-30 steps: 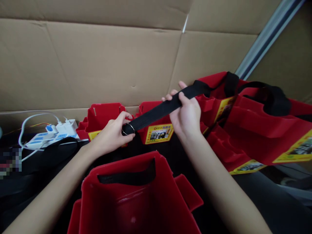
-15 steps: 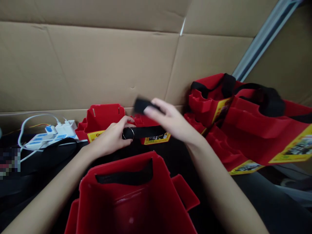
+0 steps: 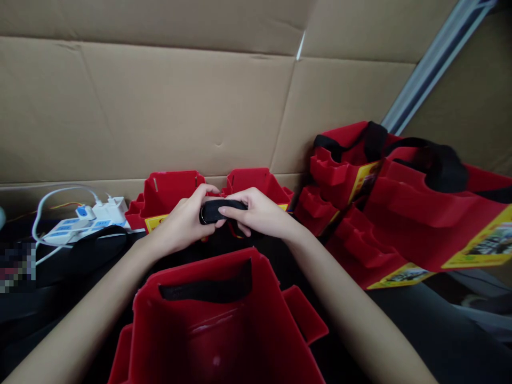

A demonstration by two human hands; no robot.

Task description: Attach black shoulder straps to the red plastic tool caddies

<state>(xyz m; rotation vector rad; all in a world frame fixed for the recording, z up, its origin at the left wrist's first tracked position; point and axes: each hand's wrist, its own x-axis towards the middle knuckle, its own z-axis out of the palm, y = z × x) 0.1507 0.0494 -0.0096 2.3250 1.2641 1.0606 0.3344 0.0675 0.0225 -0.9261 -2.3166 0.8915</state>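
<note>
A black webbing strap (image 3: 214,211) with a thin metal ring is held above the far rim of a red plastic box (image 3: 200,330). My left hand (image 3: 192,216) grips the strap around the ring. With thumb and fingers, my right hand (image 3: 254,212) pinches the folded strap beside the ring, and the two hands nearly meet. Inside the near box, a length of black strap (image 3: 206,289) runs between two slots in its far wall. Whether the held strap joins that length is hidden behind the rim.
Red boxes with yellow labels stand behind my hands, one at left (image 3: 172,189) and one at right (image 3: 250,178). More red boxes with black handles (image 3: 424,213) are stacked at right. A white power strip (image 3: 84,229) with chargers lies left. A cardboard wall (image 3: 180,117) rises behind.
My right hand has come down and left with the strap's loose end, folding it back over at the ring. My left hand has stayed nearly in place.
</note>
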